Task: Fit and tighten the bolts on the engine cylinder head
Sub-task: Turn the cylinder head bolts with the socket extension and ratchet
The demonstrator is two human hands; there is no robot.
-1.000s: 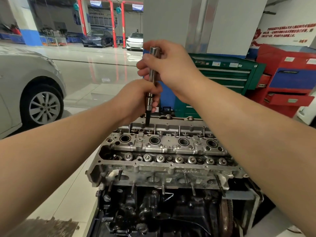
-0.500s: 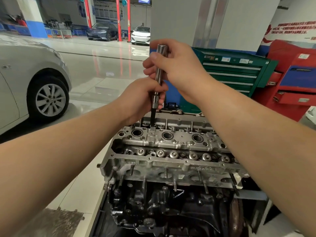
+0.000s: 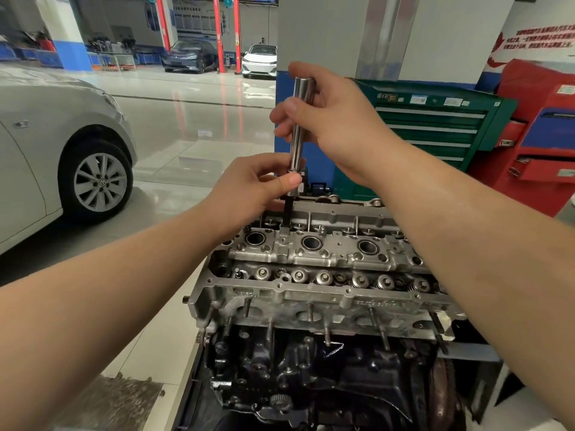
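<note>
One engine stands nearest, its dark block [image 3: 311,377] cut off at the bottom edge. On top of the block sits the single cylinder head [image 3: 323,269]; three round wells [image 3: 311,243] show along its middle, and any further one is hidden behind the right forearm. In front of the wells runs a row of valve springs, too crowded to count surely.

Two hands work at the head's far left corner. The left hand [image 3: 249,188] pinches the lower end of one chrome extension bar [image 3: 298,129] between thumb and fingers. The right hand [image 3: 329,119] is wrapped round the bar's upper part. The bar stands nearly upright, its dark bit [image 3: 287,213] set down on a bolt [image 3: 283,230] at the head's far edge; the bolt itself is hard to make out.

Behind the head stand one green tool cabinet [image 3: 435,126] and one red cabinet [image 3: 541,135], cut off at the right. Left of the head is a silver car [image 3: 46,144], partly out of view. Far beyond the head are two more cars, one dark [image 3: 189,59], one white [image 3: 259,61].
</note>
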